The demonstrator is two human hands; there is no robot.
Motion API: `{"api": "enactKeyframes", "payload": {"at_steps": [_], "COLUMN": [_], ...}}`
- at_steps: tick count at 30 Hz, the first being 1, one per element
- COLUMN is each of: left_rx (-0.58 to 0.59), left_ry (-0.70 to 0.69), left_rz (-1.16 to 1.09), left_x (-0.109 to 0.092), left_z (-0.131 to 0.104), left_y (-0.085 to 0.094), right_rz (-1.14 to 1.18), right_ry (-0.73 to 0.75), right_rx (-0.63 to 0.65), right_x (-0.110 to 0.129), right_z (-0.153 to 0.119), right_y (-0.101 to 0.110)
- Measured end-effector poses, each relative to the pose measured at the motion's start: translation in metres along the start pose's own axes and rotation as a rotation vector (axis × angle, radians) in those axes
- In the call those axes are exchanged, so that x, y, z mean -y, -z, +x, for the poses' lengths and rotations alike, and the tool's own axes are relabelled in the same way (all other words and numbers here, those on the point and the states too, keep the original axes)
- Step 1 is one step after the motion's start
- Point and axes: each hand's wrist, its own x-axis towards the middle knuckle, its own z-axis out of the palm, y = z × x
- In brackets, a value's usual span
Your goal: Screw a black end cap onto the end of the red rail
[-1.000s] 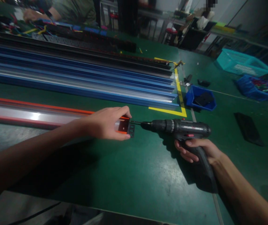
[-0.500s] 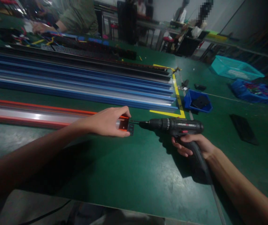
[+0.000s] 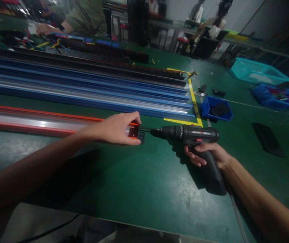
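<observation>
A long red-edged metal profile (image 3: 43,123) lies on the green table, with a small black end piece (image 3: 140,137) at its right end. My left hand (image 3: 116,129) grips the profile's end, thumb and fingers on either side of it. In my right hand (image 3: 206,153) is a black power drill (image 3: 192,134), held by its handle and pointing left. The tip of its long bit meets or nearly meets the end piece; contact is too small to tell.
Several blue and dark profiles (image 3: 88,91) lie behind the red one, beside yellow tape (image 3: 195,101). Right of them are a blue bin (image 3: 227,116), a black flat object (image 3: 268,139), a teal basket (image 3: 259,72) and another blue bin (image 3: 263,98). A person's hand (image 3: 45,29) is across the table.
The view has shifted slightly, moving the bins and profiles a little to the right in the picture. Both hands keep their holds, and the drill stays lined up with the end piece.
</observation>
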Motion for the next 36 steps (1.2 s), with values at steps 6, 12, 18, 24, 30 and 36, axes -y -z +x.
{"api": "enactKeyframes", "payload": {"at_steps": [6,12,18,24,30,36], "left_rx": [0.041,0.065,0.076,0.080,0.081,0.071], "left_ry": [0.023,0.001,0.012,0.024,0.015,0.013], "left_rz": [0.009,0.061,0.073,0.079,0.076,0.080], "left_x": [0.002,0.000,0.001,0.000,0.001,0.002], "left_z": [0.002,0.004,0.005,0.005,0.005,0.005], "left_y": [0.000,0.002,0.002,0.002,0.001,0.000], "right_rz": [-0.012,0.027,0.038,0.044,0.044,0.045], "right_ry": [0.028,0.008,-0.016,-0.015,-0.012,-0.026], "right_rx": [0.070,0.086,0.071,0.064,0.080,0.048], "right_x": [-0.003,-0.004,-0.006,-0.005,-0.003,-0.001], "right_z": [0.001,0.002,0.002,0.002,0.004,0.004], "right_y": [0.007,0.011,0.016,0.014,0.012,0.007]}}
